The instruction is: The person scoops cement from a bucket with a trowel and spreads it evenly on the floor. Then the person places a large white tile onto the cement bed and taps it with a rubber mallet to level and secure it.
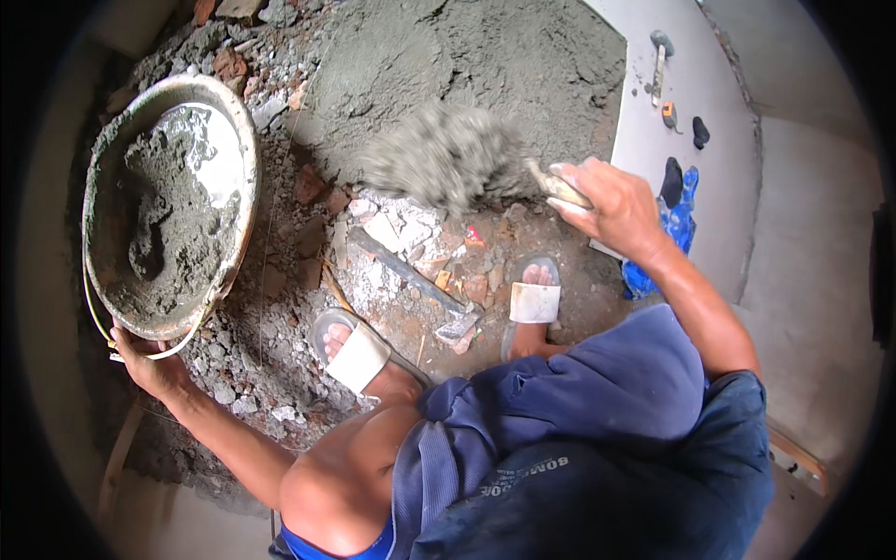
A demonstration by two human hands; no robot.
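My right hand (611,201) is closed around the handle of a trowel (558,187). A heap of wet grey mortar (448,154), smeared by motion, hides the trowel's blade. Beyond it spreads a rough bed of grey mortar (504,56). At the left, a round bucket (248,159) leans tilted toward me, with wet mortar (173,224) and a pale shiny patch inside. My left hand (154,369) grips the bucket's near edge beside its thin pale handle (187,338); the fingertips are partly hidden.
A hammer (411,273) lies between the bucket and my sandalled feet. Broken brick and rubble (252,359) cover the ground at left. On the pale slab (714,187) at right lie an orange tape measure (669,114), small dark items (700,133) and a blue plastic bag (679,229).
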